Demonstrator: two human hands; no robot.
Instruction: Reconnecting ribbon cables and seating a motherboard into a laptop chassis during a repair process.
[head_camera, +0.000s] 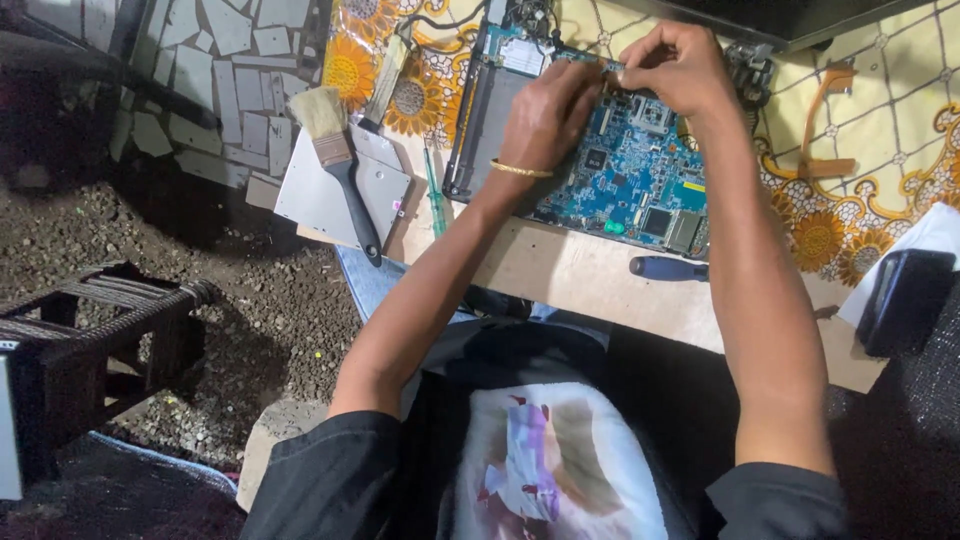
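Fingers (590, 80) of both hands press the blue circuit board (640, 170); long axis runs left-right.

Seen from above, seated. Wearing a black T-shirt with short sleeves, ending just above the elbows on both sides. On the chest of the T-shirt, a large pale print, almost white, with blurred patches of purple, blue, red and brown inside; the picture itself too unclear to read. Both forearms bare from the sleeve hems to the hands. On the left wrist, a thin gold-coloured bangle (520, 169), plain and round, sitting just behind the left hand (548, 112). The right hand (680, 70) bare, wrist bare too. Below the shirt, a strip of blue denim visible near the left elbow.
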